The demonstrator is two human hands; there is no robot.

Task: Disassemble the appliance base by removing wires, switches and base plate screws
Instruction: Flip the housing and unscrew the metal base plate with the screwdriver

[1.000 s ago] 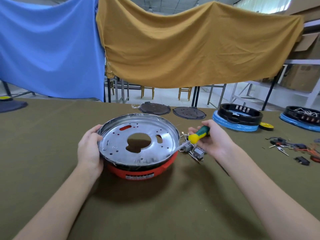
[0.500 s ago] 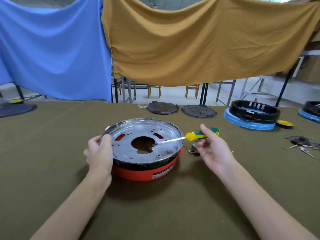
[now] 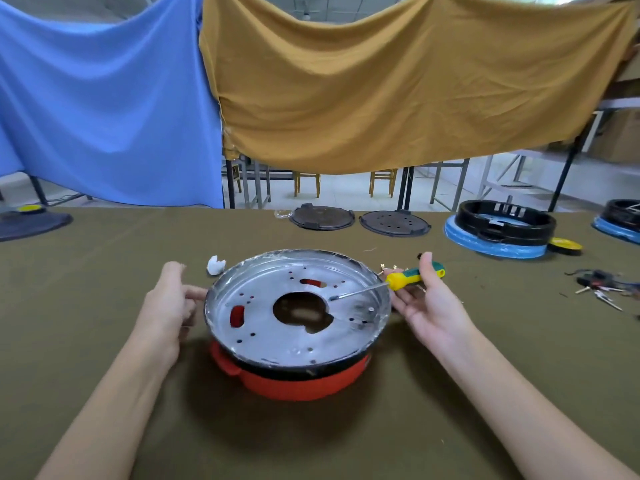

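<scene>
The appliance base (image 3: 294, 382) is a red round shell with a black band, standing on the olive table cloth. A silver metal plate (image 3: 277, 330) with a large middle hole and several small holes sits in its top. My left hand (image 3: 166, 306) is at the base's left rim, fingertips touching the edge. My right hand (image 3: 436, 310) holds a screwdriver (image 3: 403, 277) with a yellow and green handle, thumb over the handle. Its shaft points left over the plate, the tip just right of the middle hole. Small brass connectors (image 3: 386, 268) show behind the handle.
A white scrap (image 3: 215, 265) lies behind the base. Two dark round plates (image 3: 322, 218) (image 3: 394, 223) lie at the table's far edge. A black ring on a blue base (image 3: 498, 226), a yellow roll (image 3: 564, 244) and loose wires (image 3: 599, 285) lie to the right.
The base has turned, its red slots now sitting left and top. My left hand has slackened from gripping the rim to touching it. The screwdriver tip has moved in over the plate.
</scene>
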